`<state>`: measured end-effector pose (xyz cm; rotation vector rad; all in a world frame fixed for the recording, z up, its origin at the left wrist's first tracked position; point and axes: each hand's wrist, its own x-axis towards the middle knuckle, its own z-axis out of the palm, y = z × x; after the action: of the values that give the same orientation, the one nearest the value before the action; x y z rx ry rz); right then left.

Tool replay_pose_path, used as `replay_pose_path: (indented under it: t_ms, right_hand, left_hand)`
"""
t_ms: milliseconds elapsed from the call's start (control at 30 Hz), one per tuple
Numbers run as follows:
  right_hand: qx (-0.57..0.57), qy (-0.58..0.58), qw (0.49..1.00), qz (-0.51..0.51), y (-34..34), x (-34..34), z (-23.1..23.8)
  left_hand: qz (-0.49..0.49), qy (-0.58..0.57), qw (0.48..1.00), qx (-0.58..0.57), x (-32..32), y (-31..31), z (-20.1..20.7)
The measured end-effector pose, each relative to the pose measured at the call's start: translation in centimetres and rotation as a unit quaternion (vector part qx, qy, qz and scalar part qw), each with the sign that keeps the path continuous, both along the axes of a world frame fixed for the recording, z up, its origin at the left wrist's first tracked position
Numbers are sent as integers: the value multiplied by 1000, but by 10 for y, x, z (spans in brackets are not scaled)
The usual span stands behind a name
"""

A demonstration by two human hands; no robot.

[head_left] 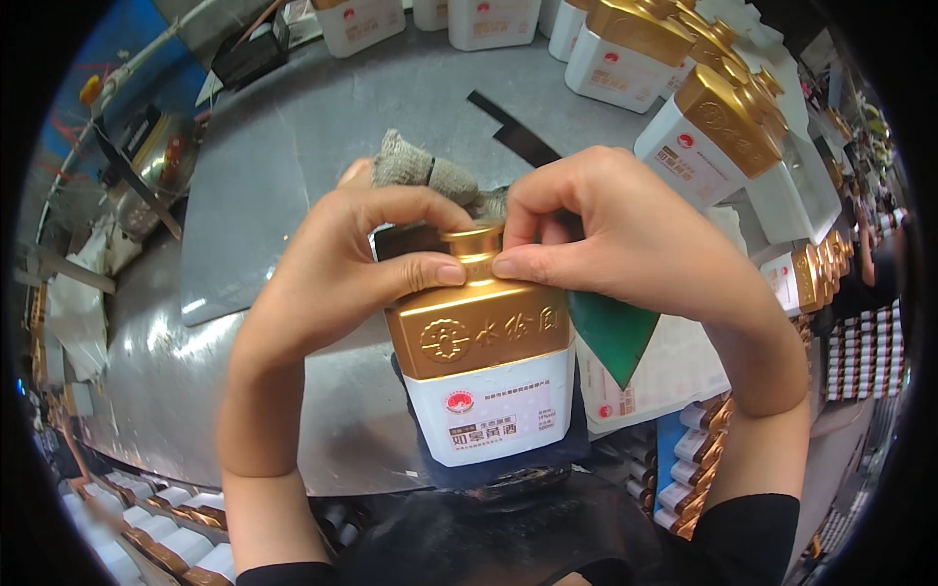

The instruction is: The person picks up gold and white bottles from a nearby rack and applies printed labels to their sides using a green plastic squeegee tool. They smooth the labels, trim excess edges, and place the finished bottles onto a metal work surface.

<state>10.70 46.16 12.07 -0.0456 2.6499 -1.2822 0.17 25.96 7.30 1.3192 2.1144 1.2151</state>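
A flat-shouldered bottle with an embossed gold upper part and a white, printed lower part stands tilted in front of me at the near table edge. The fingers of my left hand close round its gold neck from one side. From the other side my right hand pinches the neck, thumb at its base. Dark cloth shows beneath the bottle. Just behind the neck lies a rolled grey knitted cloth, partly hidden by my hands. A green pointed piece sits below my right wrist.
The grey metal tabletop carries a black flat strip beyond my hands. More gold-and-white bottles line the far right, and others the back edge. Rows of bottles stand below the table on both sides. White sheets lie right.
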Motion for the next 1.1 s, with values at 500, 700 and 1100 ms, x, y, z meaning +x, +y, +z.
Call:
replay_pose_path:
  t_ms: [500, 700, 1100]
  right_hand:
    - [115, 146, 978, 91, 27, -7, 5]
    - [164, 156, 966, 128, 20, -25, -8]
    - [173, 185, 957, 140, 21, -28, -10]
  left_hand:
    - [-43, -55, 998, 10, -11, -2, -1]
    - [-29, -46, 998, 13, -17, 0, -14]
    - [-56, -79, 995, 24, -27, 1, -24]
